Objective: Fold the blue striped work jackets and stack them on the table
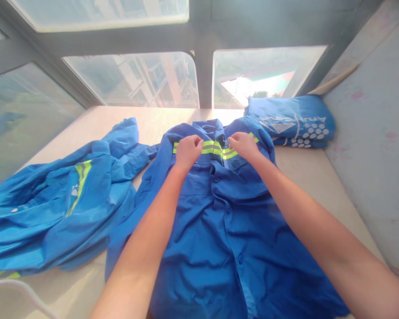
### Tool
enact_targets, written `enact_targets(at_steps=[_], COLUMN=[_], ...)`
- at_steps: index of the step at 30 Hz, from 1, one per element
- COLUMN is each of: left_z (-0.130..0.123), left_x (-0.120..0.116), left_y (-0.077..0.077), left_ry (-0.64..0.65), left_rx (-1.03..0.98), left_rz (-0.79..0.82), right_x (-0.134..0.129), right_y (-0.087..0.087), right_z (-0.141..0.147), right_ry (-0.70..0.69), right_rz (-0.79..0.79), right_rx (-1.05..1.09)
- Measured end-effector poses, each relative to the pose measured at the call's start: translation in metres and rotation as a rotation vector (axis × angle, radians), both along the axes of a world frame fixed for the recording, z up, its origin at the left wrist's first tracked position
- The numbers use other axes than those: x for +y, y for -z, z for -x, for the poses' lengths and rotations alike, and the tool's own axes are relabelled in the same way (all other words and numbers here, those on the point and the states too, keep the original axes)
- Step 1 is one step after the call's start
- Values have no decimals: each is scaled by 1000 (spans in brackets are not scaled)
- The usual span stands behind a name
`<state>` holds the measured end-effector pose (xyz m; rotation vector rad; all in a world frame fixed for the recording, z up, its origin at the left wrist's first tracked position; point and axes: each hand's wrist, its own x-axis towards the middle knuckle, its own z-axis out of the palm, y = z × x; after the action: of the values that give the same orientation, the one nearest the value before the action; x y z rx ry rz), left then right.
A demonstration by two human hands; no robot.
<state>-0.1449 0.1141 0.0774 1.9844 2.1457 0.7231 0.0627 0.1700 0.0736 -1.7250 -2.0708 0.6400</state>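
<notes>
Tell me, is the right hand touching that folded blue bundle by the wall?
Apart. The head view shows part of the middle jacket between the right hand and the folded bundle.

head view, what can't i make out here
Head view:
- Hem of the middle jacket: partly cut off by the bottom edge.
- Far end of the left-side jacket: cut off by the left edge.
- Whether the left hand or right hand pinches cloth: fingertips too small, blurred.

The jacket point(199, 221) looks matt, wrinkled cloth, the ledge point(319, 177) smooth, the windowpane point(146, 79) glass.
</notes>
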Motion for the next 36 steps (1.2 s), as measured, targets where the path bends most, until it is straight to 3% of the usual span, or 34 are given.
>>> enact_targets(at_steps=[3, 5, 7, 11, 15, 19, 23, 27, 31, 34, 36], left_z=[4, 8, 14, 36, 57, 71, 80, 83, 80, 76, 73], left_x=[31, 49, 58, 50, 24, 1, -5, 9, 32, 39, 36], left_y=[-3, 1, 9, 28, 32, 24, 14, -1, -26, -39, -38], left_ry=[90, 166, 170, 109, 86, 46, 66, 140, 93, 86, 169], left_rx=[54, 162, 316, 495, 515, 532, 451, 333, 310, 263, 225], left_rz=[-85, -26, 83, 222, 237, 162, 111, 122, 170, -62, -126], right_x=[19, 33, 47, 62, 57, 44, 40, 44, 46, 42, 37], right_y=[-5, -3, 4, 25, 39, 39, 27, 6, -17, -25, -21], right_z=[13, 24, 32, 42, 37, 26, 22, 26, 35, 42, 43], right_ry=[70, 108, 144, 160, 208, 236, 274, 267, 229, 164, 89], right_rz=[-50, -43, 70, 373, 421, 476, 487, 474, 444, 410, 403], right_rx=[32, 57, 190, 510, 659, 791, 899, 991, 1040, 1065, 998])
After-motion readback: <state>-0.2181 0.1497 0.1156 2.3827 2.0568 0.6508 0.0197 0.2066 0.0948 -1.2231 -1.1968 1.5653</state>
